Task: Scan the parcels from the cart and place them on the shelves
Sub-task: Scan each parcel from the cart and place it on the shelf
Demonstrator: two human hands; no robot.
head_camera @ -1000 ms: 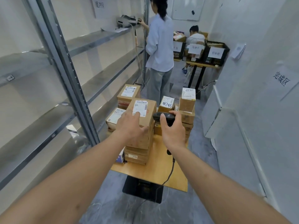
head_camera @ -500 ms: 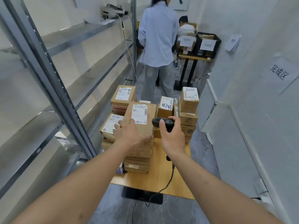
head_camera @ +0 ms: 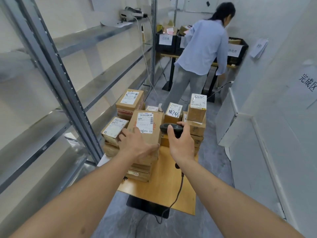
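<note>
Person in the pale blue shirt (head_camera: 204, 47), formerly upright facing the metal shelving (head_camera: 96, 36), now bends right toward the black labelled crates (head_camera: 235, 50); seated figure now hidden.

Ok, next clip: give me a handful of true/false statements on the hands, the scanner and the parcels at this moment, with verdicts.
1. The right hand grips a black barcode scanner. True.
2. The left hand lifts a parcel clear of the stack. False: it rests on the top parcel, which still sits on its stack on the wooden cart.
3. The top parcel's shipping label faces up. True.
4. The metal shelves on the left are packed with parcels. False: no parcels show there; one shelf holds a white device and paper.
5. The scanner is cordless. False: a black cable hangs below the hand.
</note>
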